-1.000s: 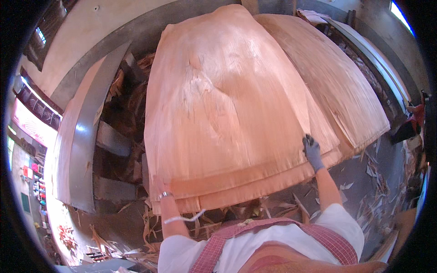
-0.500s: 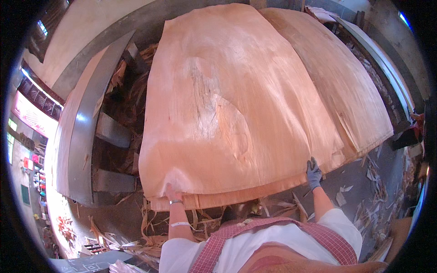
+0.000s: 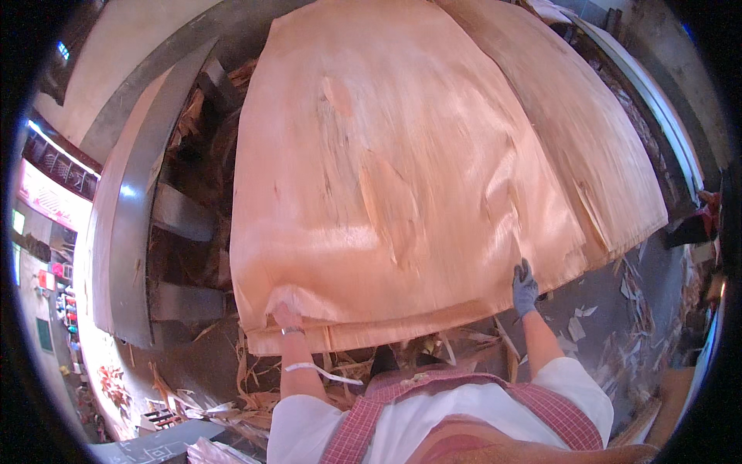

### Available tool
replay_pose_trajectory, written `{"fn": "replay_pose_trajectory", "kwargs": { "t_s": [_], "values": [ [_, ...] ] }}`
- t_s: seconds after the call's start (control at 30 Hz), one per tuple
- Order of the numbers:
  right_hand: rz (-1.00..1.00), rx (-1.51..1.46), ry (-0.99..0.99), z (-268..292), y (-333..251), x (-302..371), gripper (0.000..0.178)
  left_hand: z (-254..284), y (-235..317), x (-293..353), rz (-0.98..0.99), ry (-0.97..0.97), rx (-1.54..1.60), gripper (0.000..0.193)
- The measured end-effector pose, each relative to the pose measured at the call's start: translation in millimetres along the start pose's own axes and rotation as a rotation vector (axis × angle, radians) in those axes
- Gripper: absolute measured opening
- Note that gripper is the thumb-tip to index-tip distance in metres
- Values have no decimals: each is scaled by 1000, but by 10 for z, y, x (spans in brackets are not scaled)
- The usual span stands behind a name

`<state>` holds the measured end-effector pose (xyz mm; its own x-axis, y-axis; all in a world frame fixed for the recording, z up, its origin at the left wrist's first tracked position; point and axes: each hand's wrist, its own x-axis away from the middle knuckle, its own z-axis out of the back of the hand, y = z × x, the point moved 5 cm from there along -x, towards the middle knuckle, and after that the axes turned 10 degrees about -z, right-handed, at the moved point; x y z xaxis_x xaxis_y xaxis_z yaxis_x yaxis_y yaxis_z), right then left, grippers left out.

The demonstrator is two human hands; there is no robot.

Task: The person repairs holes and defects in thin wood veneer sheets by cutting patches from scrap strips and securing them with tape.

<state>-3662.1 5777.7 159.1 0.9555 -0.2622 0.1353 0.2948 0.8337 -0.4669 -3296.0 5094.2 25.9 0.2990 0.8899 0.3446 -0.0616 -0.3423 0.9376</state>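
Observation:
A large, thin wood veneer sheet [image 3: 309, 201] lies on top of a stack, pale orange with rough, cracked patches near its middle. At its near left edge my bare left hand [image 3: 287, 315] grips the sheet, which bulges up around the fingers; part of that hand is hidden. My right hand [image 3: 525, 290], in a grey glove, is closed on the near edge farther right, and creases run up the sheet from it. Beneath, the edge of a lower veneer layer [image 3: 363, 336] shows between the hands.
More veneer [image 3: 587, 147] lies to the right. On the left stands a grey frame [image 3: 139, 193] with crossbars [image 3: 184, 213]. Torn veneer strips [image 3: 255, 379] litter the floor near my feet, with more scraps [image 3: 580, 321] at right.
The near part of the sheet has buckled more, with a higher fold by my left hand and deeper creases by my right. Both hands keep hold and have shifted slightly left in view.

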Motion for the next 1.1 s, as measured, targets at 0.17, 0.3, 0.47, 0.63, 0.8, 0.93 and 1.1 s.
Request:
{"fn": "replay_pose_trajectory", "kwargs": {
  "t_s": [0.17,0.3,0.47,0.63,0.8,0.93,1.1],
  "values": [
    [16,49,52,-10,51,-14,47,-398,134,104,-13,147,151,35],
    [16,85,68,-15,169,33,51,-268,52,78,-396,-56,-207,41],
    [107,126,84,-105,-344,-492,48,-140,-66,-531,-402,-278,-984,55],
    [96,53,67,-118,-178,-342,46,-202,-220,-236,-550,-80,-619,49],
    [72,85,63,-176,233,-443,48,-462,-37,221,98,199,246,45],
    [121,5,-12,-275,130,-542,48,-388,628,620,-37,356,356,52],
    [172,-32,-22,-316,245,-537,48,98,313,500,168,536,194,35]
  ]
}}
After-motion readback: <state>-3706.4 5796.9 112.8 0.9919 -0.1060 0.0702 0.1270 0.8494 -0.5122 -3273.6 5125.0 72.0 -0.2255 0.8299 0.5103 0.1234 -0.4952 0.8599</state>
